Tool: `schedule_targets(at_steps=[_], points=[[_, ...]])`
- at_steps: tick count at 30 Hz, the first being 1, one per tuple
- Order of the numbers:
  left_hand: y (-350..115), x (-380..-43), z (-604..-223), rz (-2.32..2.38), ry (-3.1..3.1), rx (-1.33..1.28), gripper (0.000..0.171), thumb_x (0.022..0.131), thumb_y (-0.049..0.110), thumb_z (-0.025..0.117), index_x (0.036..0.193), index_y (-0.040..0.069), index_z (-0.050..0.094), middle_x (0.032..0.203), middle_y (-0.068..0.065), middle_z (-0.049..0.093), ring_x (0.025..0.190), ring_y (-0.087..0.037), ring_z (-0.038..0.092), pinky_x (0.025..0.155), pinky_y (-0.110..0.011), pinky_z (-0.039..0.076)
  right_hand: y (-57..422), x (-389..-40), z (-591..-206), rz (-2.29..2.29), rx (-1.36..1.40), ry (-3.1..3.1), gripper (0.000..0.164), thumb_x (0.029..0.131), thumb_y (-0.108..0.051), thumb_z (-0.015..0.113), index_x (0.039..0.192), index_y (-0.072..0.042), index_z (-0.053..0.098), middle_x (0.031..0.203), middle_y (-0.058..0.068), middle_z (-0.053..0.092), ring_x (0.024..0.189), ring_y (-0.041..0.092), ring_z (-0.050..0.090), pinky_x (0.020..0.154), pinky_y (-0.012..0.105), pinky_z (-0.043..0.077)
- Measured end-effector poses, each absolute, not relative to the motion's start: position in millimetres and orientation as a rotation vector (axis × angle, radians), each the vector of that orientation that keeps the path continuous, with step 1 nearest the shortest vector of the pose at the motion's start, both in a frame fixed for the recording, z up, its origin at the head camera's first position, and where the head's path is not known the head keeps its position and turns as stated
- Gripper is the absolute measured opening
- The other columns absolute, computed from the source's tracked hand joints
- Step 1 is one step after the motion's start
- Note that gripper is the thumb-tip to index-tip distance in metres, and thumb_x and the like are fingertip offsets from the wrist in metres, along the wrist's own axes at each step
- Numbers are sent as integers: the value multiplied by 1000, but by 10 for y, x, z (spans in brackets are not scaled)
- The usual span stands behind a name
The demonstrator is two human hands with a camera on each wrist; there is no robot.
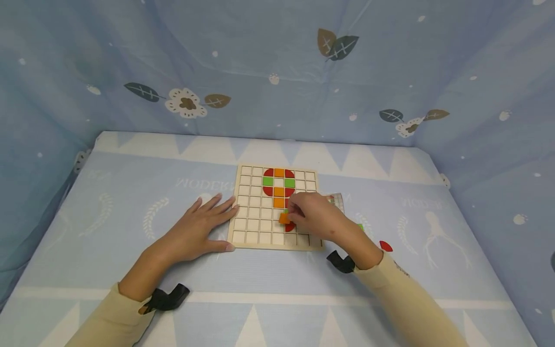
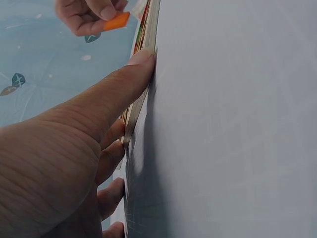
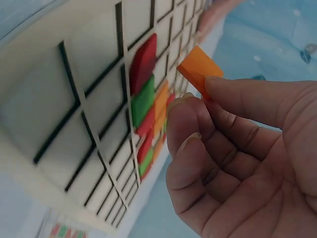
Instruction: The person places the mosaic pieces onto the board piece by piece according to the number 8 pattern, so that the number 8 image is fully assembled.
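A wooden grid board (image 1: 253, 225) lies on the table, with red, green and orange tiles set in some of its squares. Between thumb and fingers my right hand (image 1: 318, 214) pinches an orange square tile (image 3: 200, 69), held over the lower middle of the board. Right beside that tile, a red rounded tile (image 3: 143, 64) sits in the grid. My left hand (image 1: 195, 231) lies flat with fingers spread, fingertips and thumb (image 2: 119, 89) touching the board's left edge. The right hand covers some squares in the head view.
A small pattern card (image 1: 338, 200) lies partly behind the right hand, at the board's right side. Farther right on the table are a loose red tile (image 1: 386, 246) and a green tile (image 1: 361, 226), mostly hidden by the forearm. Patterned blue cloth (image 1: 277, 72) hangs behind the table.
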State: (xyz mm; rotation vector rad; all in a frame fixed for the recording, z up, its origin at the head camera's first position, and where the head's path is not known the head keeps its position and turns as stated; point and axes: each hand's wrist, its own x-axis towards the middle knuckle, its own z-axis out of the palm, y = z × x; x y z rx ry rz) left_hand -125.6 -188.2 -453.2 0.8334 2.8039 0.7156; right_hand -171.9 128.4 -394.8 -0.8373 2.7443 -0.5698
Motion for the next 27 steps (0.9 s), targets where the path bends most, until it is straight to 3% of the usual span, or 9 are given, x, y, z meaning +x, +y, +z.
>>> schedule_targets(at_steps=[27], points=[[-1865, -1272, -4467, 686, 2789, 784, 92, 88, 51, 82, 162, 14, 42, 171, -5, 28, 158, -38, 16, 123, -68, 8, 1073, -1828, -3980, -438, -834, 2598, 22, 101, -7, 66, 81, -15, 60, 70, -3, 57, 66, 13, 53, 61, 27, 43]])
